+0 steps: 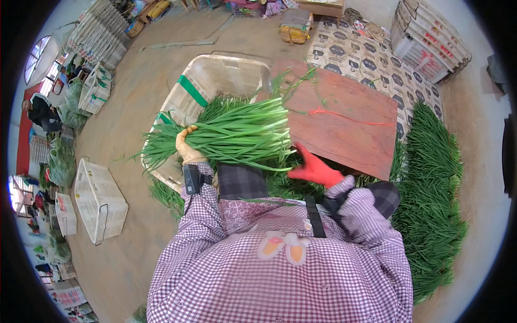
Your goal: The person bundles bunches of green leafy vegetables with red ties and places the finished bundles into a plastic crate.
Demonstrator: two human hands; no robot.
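My left hand (188,146), in a pale glove, is closed around a thick bunch of long green leafy stalks, which look like garlic chives (238,133). The bunch lies level, leaf tips to the left and pale cut ends to the right, over the near part of a white plastic crate (230,76) with green tape. More greens lie in that crate. In a red glove, my right hand (315,167) is just right of the cut ends, fingers apart and holding nothing. Beside it lies a reddish board (343,117) with loose leaves and a red string (351,117) on top.
A long heap of greens (432,202) lies on the floor at the right. Empty white crates (101,202) stand at the left, and stacked crates (428,44) at the upper right. A person in dark clothes (40,111) sits at the far left among bagged greens.
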